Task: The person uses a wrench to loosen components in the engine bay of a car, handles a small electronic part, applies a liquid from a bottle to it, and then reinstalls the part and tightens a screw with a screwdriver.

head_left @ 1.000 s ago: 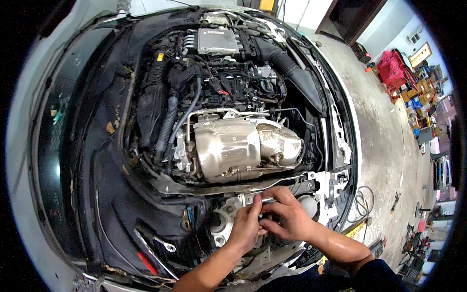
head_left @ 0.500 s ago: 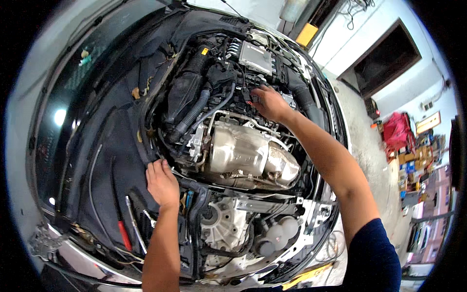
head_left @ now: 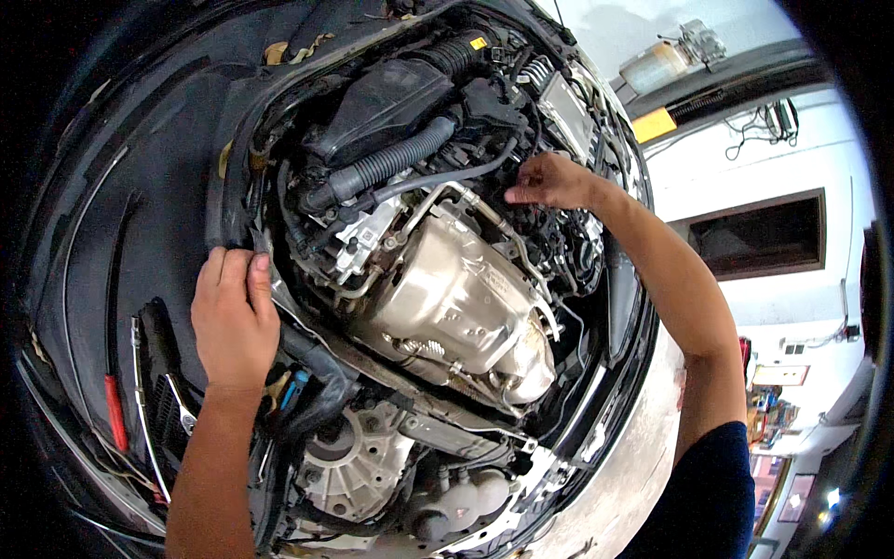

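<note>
Engine top (head_left: 549, 233), dark and crowded, lies mid-bay near the right hand (head_left: 554, 182)
Likely stiff, brittle and best gripped by solid edges; right fingers bunched, any hold hidden; beside it, a shiny, heavy-looking metal cover (head_left: 456, 293); left hand (head_left: 235, 317) at the bay's left edge (head_left: 222, 186), fingers loosely bent

One bare left hand (head_left: 235, 317) and one bare right hand (head_left: 551, 183) make two hands. There is one long red-handled tool (head_left: 115, 412), one slim chrome metal bar (head_left: 140, 396), one chrome metal ratchet (head_left: 183, 405), one small bright-blue piece (head_left: 294, 389), one large silvery metal cylinder (head_left: 452, 293), one ribbed grey hose (head_left: 396, 165) and one small yellow label (head_left: 479, 44).
</note>
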A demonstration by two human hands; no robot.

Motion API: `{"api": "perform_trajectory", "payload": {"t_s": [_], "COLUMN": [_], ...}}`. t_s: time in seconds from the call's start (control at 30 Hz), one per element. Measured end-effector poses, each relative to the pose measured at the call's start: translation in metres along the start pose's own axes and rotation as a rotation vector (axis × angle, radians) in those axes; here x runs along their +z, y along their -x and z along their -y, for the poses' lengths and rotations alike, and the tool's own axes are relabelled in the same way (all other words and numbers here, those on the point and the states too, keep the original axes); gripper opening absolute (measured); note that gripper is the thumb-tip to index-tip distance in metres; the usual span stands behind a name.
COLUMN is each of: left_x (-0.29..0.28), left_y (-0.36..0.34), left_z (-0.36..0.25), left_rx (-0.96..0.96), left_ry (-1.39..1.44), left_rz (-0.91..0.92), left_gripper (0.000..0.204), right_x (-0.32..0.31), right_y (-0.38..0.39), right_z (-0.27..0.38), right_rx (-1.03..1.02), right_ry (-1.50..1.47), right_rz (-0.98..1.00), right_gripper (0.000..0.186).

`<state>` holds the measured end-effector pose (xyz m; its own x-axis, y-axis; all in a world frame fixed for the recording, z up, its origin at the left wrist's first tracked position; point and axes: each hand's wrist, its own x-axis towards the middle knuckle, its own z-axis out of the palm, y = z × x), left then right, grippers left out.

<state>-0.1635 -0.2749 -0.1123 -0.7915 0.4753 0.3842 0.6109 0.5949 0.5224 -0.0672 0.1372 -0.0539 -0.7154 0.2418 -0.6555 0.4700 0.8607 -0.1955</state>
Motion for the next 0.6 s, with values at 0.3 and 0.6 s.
{"api": "perform_trajectory", "payload": {"t_s": [0.3, 0.6], "left_x": [0.003, 0.001], "left_y": [-0.002, -0.003], "left_z": [-0.009, -0.017], "left_rx": [-0.004, -0.046], "left_ry": [-0.012, -0.037], "left_rz": [-0.028, 0.000], "left_gripper": [0.015, 0.012], "right_x": [-0.001, 0.005], "right_y": [0.019, 0.006], "right_z": [0.019, 0.000], "right_rx": [-0.225, -0.424], "right_ry": [0.623, 0.736], "right_rz": [-0.129, -0.135], "right_gripper": [0.059, 0.060]}}
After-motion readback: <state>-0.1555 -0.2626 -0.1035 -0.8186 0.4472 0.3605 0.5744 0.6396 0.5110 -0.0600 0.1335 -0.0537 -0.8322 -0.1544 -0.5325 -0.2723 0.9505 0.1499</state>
